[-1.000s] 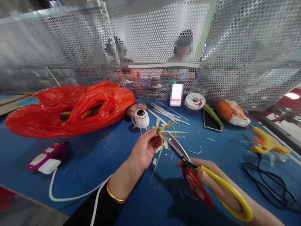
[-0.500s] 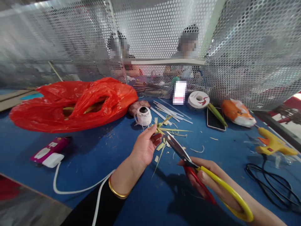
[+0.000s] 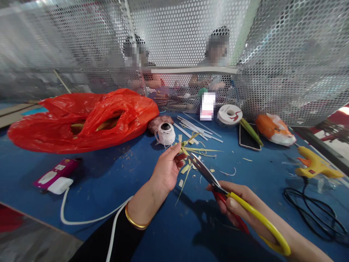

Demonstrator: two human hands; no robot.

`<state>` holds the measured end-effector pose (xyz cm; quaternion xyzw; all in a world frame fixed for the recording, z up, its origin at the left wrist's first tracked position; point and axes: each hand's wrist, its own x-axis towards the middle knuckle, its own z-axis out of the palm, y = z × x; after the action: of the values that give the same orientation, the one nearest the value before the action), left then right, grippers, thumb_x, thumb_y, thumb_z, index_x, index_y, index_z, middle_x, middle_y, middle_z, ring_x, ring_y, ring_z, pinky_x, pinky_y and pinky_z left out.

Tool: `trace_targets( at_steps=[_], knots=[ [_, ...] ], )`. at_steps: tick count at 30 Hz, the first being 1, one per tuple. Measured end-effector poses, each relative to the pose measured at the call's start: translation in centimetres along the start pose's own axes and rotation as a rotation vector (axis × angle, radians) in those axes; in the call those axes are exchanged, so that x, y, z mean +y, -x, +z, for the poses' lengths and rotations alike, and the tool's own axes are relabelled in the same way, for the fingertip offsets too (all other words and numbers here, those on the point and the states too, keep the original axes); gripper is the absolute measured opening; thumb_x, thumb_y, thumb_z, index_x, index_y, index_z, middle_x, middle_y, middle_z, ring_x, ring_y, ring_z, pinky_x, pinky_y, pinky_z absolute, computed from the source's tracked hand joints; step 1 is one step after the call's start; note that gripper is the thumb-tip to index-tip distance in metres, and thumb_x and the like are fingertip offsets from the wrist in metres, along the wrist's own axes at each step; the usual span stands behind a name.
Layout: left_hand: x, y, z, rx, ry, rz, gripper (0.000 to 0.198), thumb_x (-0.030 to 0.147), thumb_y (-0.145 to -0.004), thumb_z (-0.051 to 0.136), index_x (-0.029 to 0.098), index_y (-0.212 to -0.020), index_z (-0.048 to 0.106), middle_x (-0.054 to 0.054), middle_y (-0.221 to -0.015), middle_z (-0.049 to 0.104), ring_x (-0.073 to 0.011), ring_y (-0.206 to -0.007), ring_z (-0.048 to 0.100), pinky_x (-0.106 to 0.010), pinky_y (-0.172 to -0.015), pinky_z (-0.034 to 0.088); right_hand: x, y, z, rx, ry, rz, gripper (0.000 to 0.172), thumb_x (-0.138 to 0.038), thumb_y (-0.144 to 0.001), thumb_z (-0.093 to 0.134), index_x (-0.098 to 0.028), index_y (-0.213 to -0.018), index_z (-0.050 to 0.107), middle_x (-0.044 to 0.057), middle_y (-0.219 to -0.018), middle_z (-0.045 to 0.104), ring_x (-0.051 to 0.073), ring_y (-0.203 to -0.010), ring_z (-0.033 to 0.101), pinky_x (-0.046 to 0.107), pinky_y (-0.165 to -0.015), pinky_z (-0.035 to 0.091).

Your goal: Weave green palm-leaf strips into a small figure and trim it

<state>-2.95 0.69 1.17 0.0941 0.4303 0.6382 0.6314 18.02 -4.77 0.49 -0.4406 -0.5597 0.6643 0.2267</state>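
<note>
The right hand (image 3: pixel 241 202) is curled through the handles of the scissors (image 3: pixel 208 174), which are red and yellow. The blades point up and away, with their tips just beside the leaf (image 3: pixel 187 146); I can't tell if they touch it. The left hand (image 3: pixel 165 173) pinches the leaf between thumb and fingers, over the middle of the blue tabletop (image 3: pixel 103 185). Thin strips stick out of the leaf. A gold bangle (image 3: pixel 136 222) is on the left wrist.

A white cord (image 3: pixel 81 222) runs by the left arm to a white plug (image 3: pixel 60 185) on a purple box (image 3: pixel 56 173). To the right are a black wire (image 3: pixel 308 211) and a yellow glue gun (image 3: pixel 313 165). Small scraps (image 3: pixel 185 168) lie under the leaf.

Farther back sit a red bag (image 3: pixel 54 134), white thread (image 3: pixel 166 135), white sticks (image 3: pixel 200 129), a dark phone (image 3: pixel 247 140), a white spool (image 3: pixel 225 114) and an orange pack (image 3: pixel 274 129). Behind the holey wall (image 3: pixel 174 40) are two people (image 3: pixel 215 62).
</note>
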Motion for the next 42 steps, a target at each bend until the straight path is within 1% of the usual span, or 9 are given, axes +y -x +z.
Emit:
trace_targets(
  at_steps=[7, 12, 16, 21, 24, 27, 30, 36, 42],
  knots=[
    [-0.3, 0.1, 0.0, -0.025, -0.037, 0.015, 0.029, 0.024, -0.057, 0.087, 0.015, -0.075, 0.068, 0.000, -0.066, 0.066, -0.0084, -0.056, 0.060, -0.018, -0.047, 0.037, 0.0, -0.3, 0.1, 0.024, 0.015, -0.012, 0.074, -0.073, -0.076, 0.057, -0.014, -0.121, 0.058, -0.002, -0.068, 0.047, 0.006, -0.049, 0.040, 0.019, -0.042, 0.028],
    [-0.6, 0.3, 0.1, -0.028, -0.064, 0.005, 0.027, 0.025, -0.059, 0.086, 0.015, -0.077, 0.068, 0.000, -0.068, 0.067, -0.0084, -0.057, 0.062, -0.017, -0.049, 0.038, 0.2, -0.8, 0.2, 0.046, 0.028, 0.034, 0.076, -0.072, -0.071, 0.063, -0.012, -0.118, 0.062, -0.004, -0.063, 0.043, 0.005, -0.045, 0.038, 0.017, -0.038, 0.024],
    [-0.6, 0.3, 0.1, -0.040, -0.070, 0.000, 0.028, 0.025, -0.058, 0.087, 0.015, -0.077, 0.068, -0.001, -0.069, 0.067, -0.0083, -0.057, 0.061, -0.017, -0.049, 0.038, 0.3, -0.9, 0.4, 0.062, 0.004, 0.050, 0.075, -0.072, -0.071, 0.064, -0.012, -0.116, 0.063, -0.005, -0.061, 0.043, 0.004, -0.042, 0.036, 0.017, -0.037, 0.023],
    [-0.6, 0.3, 0.0, -0.045, -0.065, 0.003, 0.031, 0.025, -0.055, 0.088, 0.015, -0.077, 0.068, -0.001, -0.070, 0.067, -0.0085, -0.057, 0.061, -0.017, -0.048, 0.038, -0.1, -0.7, 0.7, 0.069, 0.000, 0.062, 0.074, -0.076, -0.068, 0.061, -0.013, -0.108, 0.063, -0.006, -0.058, 0.041, 0.004, -0.042, 0.033, 0.017, -0.038, 0.022],
    [-0.6, 0.3, 0.1, -0.049, -0.064, 0.003, 0.031, 0.024, -0.054, 0.088, 0.015, -0.076, 0.067, 0.000, -0.068, 0.066, -0.0082, -0.057, 0.060, -0.017, -0.048, 0.037, -0.4, -0.6, 0.8, 0.065, 0.000, 0.065, 0.068, -0.075, -0.070, 0.061, -0.014, -0.101, 0.062, -0.008, -0.056, 0.036, 0.004, -0.042, 0.031, 0.018, -0.039, 0.021],
    [-0.6, 0.3, 0.1, -0.047, -0.065, 0.004, 0.030, 0.024, -0.055, 0.087, 0.015, -0.076, 0.068, 0.000, -0.068, 0.066, -0.0078, -0.056, 0.059, -0.017, -0.048, 0.037, -0.4, -0.6, 0.8, 0.050, 0.000, 0.049, 0.061, -0.073, -0.072, 0.062, -0.015, -0.092, 0.060, -0.008, -0.054, 0.034, 0.004, -0.043, 0.028, 0.018, -0.039, 0.020],
    [-0.6, 0.3, 0.1, -0.041, -0.066, -0.002, 0.027, 0.023, -0.058, 0.086, 0.015, -0.076, 0.068, 0.000, -0.069, 0.067, -0.0079, -0.057, 0.059, -0.017, -0.048, 0.037, -0.2, -0.7, 0.6, 0.032, 0.010, 0.021, 0.058, -0.072, -0.073, 0.061, -0.016, -0.086, 0.060, -0.008, -0.054, 0.032, 0.005, -0.043, 0.027, 0.018, -0.038, 0.019],
    [-0.5, 0.4, 0.1, -0.037, -0.062, -0.005, 0.025, 0.023, -0.059, 0.085, 0.015, -0.075, 0.067, 0.000, -0.067, 0.066, -0.0076, -0.056, 0.059, -0.018, -0.049, 0.038, 0.6, -1.2, 0.0, -0.021, 0.103, -0.054, 0.054, -0.069, -0.078, 0.059, -0.015, -0.085, 0.061, -0.008, -0.055, 0.033, 0.004, -0.041, 0.028, 0.019, -0.035, 0.020],
    [-0.6, 0.3, 0.0, -0.039, -0.069, 0.000, 0.026, 0.023, -0.059, 0.085, 0.016, -0.076, 0.067, 0.000, -0.067, 0.066, -0.0077, -0.056, 0.060, -0.017, -0.048, 0.038, 0.8, -1.2, -0.1, -0.021, 0.122, -0.050, 0.055, -0.070, -0.078, 0.058, -0.016, -0.086, 0.062, -0.007, -0.055, 0.033, 0.005, -0.041, 0.030, 0.019, -0.035, 0.021]
  ],
)
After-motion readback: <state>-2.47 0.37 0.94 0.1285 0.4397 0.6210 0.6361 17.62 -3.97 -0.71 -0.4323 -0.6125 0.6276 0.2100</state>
